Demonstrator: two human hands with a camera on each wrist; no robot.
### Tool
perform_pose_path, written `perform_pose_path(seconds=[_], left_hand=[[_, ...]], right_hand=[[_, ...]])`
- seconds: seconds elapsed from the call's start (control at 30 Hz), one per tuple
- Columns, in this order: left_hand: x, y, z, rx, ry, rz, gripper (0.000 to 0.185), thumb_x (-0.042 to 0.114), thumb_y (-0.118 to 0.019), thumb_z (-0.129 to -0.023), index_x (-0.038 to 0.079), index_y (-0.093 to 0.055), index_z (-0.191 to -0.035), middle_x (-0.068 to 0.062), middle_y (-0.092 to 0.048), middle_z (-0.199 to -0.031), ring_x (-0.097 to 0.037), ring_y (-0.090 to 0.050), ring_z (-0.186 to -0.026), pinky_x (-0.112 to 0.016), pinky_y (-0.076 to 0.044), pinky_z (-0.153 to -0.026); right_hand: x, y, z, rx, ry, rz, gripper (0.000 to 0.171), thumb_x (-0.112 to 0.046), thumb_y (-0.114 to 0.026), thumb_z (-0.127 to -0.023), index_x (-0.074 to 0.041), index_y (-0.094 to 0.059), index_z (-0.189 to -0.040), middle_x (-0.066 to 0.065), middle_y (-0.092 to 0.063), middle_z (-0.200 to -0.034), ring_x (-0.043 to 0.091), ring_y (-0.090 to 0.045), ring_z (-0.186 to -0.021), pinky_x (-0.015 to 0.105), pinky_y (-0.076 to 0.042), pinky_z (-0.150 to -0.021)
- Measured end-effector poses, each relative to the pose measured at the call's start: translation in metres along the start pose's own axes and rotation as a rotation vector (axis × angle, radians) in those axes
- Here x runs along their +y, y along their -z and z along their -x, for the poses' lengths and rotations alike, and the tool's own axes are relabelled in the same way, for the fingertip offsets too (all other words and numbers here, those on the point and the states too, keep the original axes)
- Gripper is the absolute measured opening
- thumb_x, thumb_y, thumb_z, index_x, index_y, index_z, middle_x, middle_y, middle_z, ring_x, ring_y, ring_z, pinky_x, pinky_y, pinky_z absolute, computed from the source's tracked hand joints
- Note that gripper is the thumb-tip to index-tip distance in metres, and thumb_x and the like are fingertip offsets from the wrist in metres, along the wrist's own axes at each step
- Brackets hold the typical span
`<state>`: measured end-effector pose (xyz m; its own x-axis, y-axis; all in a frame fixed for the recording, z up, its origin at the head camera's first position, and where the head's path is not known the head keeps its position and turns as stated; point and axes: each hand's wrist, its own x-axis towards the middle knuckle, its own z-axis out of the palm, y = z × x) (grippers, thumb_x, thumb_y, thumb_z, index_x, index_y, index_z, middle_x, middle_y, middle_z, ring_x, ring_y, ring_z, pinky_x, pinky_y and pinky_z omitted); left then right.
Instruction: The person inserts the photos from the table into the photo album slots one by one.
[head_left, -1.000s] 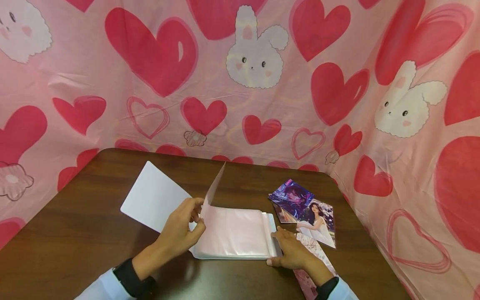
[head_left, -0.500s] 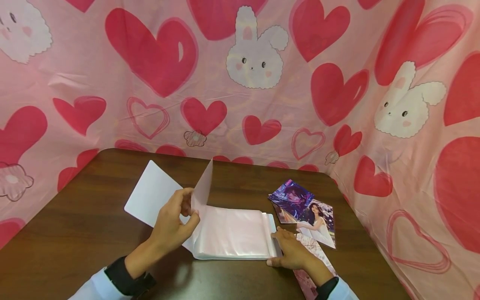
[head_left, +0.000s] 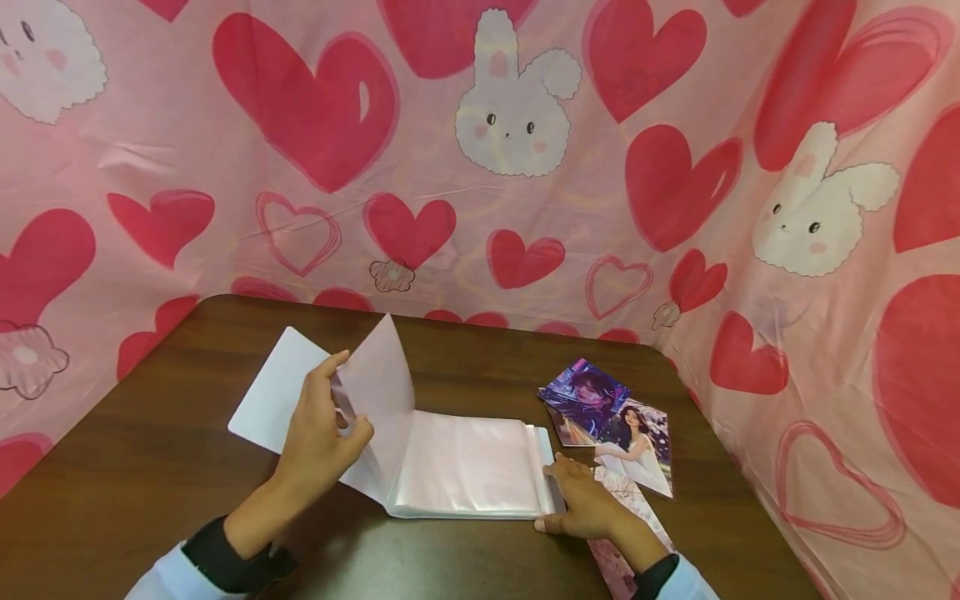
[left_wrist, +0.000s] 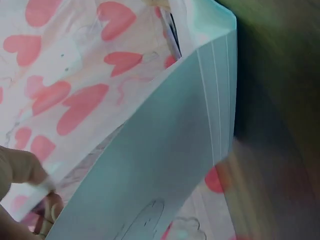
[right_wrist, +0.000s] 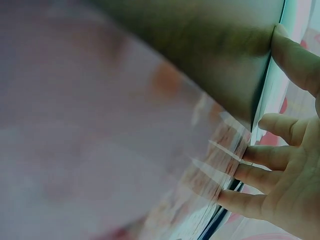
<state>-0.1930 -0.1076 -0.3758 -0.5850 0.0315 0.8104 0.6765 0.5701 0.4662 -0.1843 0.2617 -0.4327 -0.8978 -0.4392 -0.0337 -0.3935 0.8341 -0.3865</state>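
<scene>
So what's on the table (head_left: 150, 433) here is a photo album (head_left: 465, 467) lying open and flat near the front edge, white cover (head_left: 266, 400) flopped out to the left and the stack of clear pocket pages sitting to the right of the spine. The left hand (head_left: 318, 433) has one see-through page (head_left: 378, 392) pinched between thumb and fingers and is holding it up on a slant, tilted over toward the cover side, index finger poking up along the page's edge. Makes sense to grab it right near the loose edge like that, since those plastic sleeves are floppy and cling to each other, so a pinch there is probably the only way to peel off just one. The left wrist view shows the same thing up close: fingertips (left_wrist: 30, 172) clamped on a thin sheet with the hearts backdrop showing through it. The right hand (head_left: 588, 504) is flat-ish on the album's right edge, fingers mostly straight and pressing down on the page stack, not curled around anything; the right wrist view shows the fingertips (right_wrist: 250, 177) lined up along the layered page edges. I'd guess that's there to stop the whole light album sliding or lifting while the page gets pulled. Just beside that hand, to the right of the album, there's a small pile of photos (head_left: 607, 417) fanned out face up, overlapping each other, one partly tucked under the right wrist, all within easy reach of it. Pink hearts-and-bunnies cloth (head_left: 517, 167) hangs all around behind.
</scene>
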Motion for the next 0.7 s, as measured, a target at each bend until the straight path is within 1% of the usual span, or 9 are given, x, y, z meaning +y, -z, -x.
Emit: perform_pose_path(seconds=[0.07, 0.17, 0.23, 0.3, 0.37, 0.43, 0.53, 0.63, 0.7], left_hand=[[-0.002, 0.006, -0.001, -0.024, 0.068, -0.043, 0.079, -0.014, -0.066, -0.059, -0.009, -0.033, -0.131, -0.025, -0.045, -0.109, -0.022, -0.045, -0.082, -0.034, -0.046, -0.060], [-0.004, 0.016, -0.004, -0.074, 0.190, -0.099, 0.082, -0.012, -0.069, -0.059, -0.009, -0.032, -0.132, -0.029, -0.040, -0.117, -0.034, -0.041, -0.095, -0.046, -0.044, -0.068], [-0.005, 0.023, -0.005, -0.123, 0.266, -0.129, 0.083, -0.010, -0.071, -0.060, -0.009, -0.032, -0.132, -0.029, -0.039, -0.115, -0.038, -0.039, -0.098, -0.051, -0.043, -0.070], [-0.008, 0.030, -0.006, -0.179, 0.330, -0.168, 0.083, -0.006, -0.075, -0.060, -0.008, -0.032, -0.132, -0.030, -0.038, -0.113, -0.040, -0.039, -0.098, -0.055, -0.044, -0.069], [-0.010, 0.037, -0.007, -0.241, 0.381, -0.204, 0.084, -0.002, -0.077, -0.061, -0.008, -0.032, -0.131, -0.031, -0.038, -0.114, -0.043, -0.040, -0.099, -0.058, -0.043, -0.069], [-0.014, 0.044, -0.009, -0.305, 0.431, -0.233, 0.086, 0.003, -0.080, -0.061, -0.009, -0.031, -0.131, -0.033, -0.038, -0.115, -0.047, -0.040, -0.102, -0.061, -0.041, -0.072], [-0.018, 0.053, -0.010, -0.401, 0.499, -0.280, 0.092, 0.010, -0.083, -0.060, -0.010, -0.029, -0.132, -0.036, -0.036, -0.116, -0.051, -0.039, -0.104, -0.063, -0.040, -0.074], [-0.023, 0.059, -0.010, -0.493, 0.549, -0.333, 0.095, 0.016, -0.085, -0.059, -0.010, -0.029, -0.132, -0.037, -0.036, -0.111, -0.051, -0.042, -0.099, -0.062, -0.042, -0.070], [-0.025, 0.063, -0.010, -0.546, 0.568, -0.374, 0.096, 0.020, -0.087, -0.058, -0.011, -0.031, -0.130, -0.038, -0.037, -0.108, -0.050, -0.043, -0.094, -0.061, -0.042, -0.066]], right_hand=[[0.000, 0.000, 0.000, 0.000, 0.001, 0.001, 0.073, -0.039, -0.079, -0.070, 0.004, -0.049, -0.120, 0.039, -0.034, -0.131, 0.053, -0.033, -0.120, 0.064, -0.029, -0.093], [0.001, 0.000, 0.000, -0.003, 0.005, 0.007, 0.073, -0.040, -0.079, -0.070, 0.005, -0.049, -0.119, 0.039, -0.035, -0.131, 0.053, -0.033, -0.119, 0.064, -0.029, -0.093], [0.001, 0.000, 0.000, -0.006, 0.004, 0.009, 0.073, -0.040, -0.079, -0.070, 0.005, -0.049, -0.119, 0.039, -0.035, -0.131, 0.053, -0.033, -0.119, 0.064, -0.029, -0.093], [0.000, 0.001, 0.000, -0.009, 0.000, 0.008, 0.072, -0.040, -0.078, -0.070, 0.004, -0.049, -0.119, 0.039, -0.034, -0.131, 0.053, -0.033, -0.120, 0.064, -0.028, -0.093], [0.000, 0.001, 0.000, -0.011, -0.005, 0.006, 0.072, -0.041, -0.078, -0.071, 0.004, -0.049, -0.119, 0.039, -0.034, -0.132, 0.053, -0.033, -0.120, 0.064, -0.028, -0.093], [0.000, 0.002, 0.000, -0.012, -0.007, 0.004, 0.071, -0.041, -0.078, -0.071, 0.003, -0.049, -0.119, 0.038, -0.034, -0.132, 0.053, -0.032, -0.120, 0.064, -0.028, -0.093], [-0.001, 0.002, 0.001, -0.013, -0.010, 0.001, 0.071, -0.041, -0.078, -0.071, 0.002, -0.049, -0.119, 0.038, -0.034, -0.132, 0.053, -0.032, -0.120, 0.064, -0.028, -0.093], [0.000, 0.002, 0.001, -0.015, -0.013, 0.005, 0.071, -0.042, -0.078, -0.071, 0.002, -0.049, -0.119, 0.037, -0.034, -0.133, 0.053, -0.033, -0.120, 0.064, -0.029, -0.093], [0.000, 0.002, 0.001, -0.017, -0.015, 0.009, 0.072, -0.043, -0.077, -0.071, 0.002, -0.049, -0.119, 0.037, -0.034, -0.133, 0.052, -0.033, -0.121, 0.064, -0.029, -0.093]])
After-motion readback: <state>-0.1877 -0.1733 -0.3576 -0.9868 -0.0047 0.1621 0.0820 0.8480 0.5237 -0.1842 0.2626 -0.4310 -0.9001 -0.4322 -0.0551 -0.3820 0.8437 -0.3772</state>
